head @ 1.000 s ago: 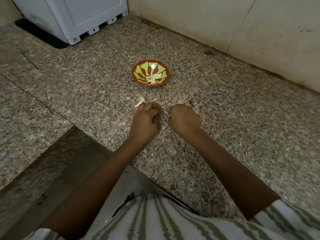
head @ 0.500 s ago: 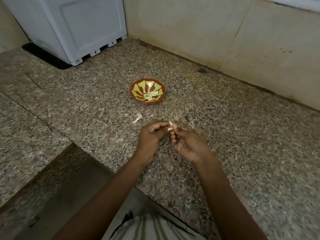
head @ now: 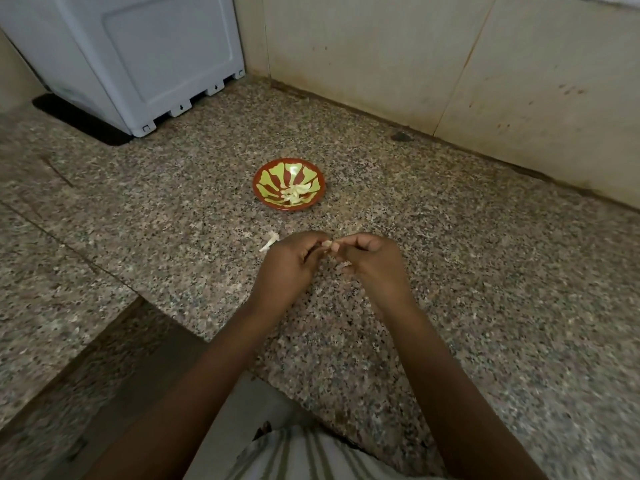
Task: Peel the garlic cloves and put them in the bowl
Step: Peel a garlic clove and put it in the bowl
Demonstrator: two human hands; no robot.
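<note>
Red-and-green bowl (head: pixel 270 174) on granite counter (head: pixel 485 271), beyond hands; small heap of peeled cloves (head: pixel 296 195) inside, toward near-right side. Left hand (head: pixel 287 268) and right hand (head: pixel 372 265) meet above counter, fingertips of both pinching one garlic clove (head: pixel 327 244). Pale peel scrap (head: pixel 269 243) on counter just left of left hand. White appliance (head: pixel 138 57) at far left

Views: one only, wide-angle, worn on the person's head.
Facing: forward and steeply down onto the speckled granite surface (head: pixel 485 271), toward the tiled wall (head: pixel 415 64) from 12 to 2 o'clock; white appliance (head: pixel 138 57) at 10 o'clock.
Nearness: close; striped shirt (head: pixel 304 455) at 6 o'clock, left hand (head: pixel 287 268) and right hand (head: pixel 374 268) just below centre, bowl (head: pixel 268 178) just beyond, toward 12 o'clock.
</note>
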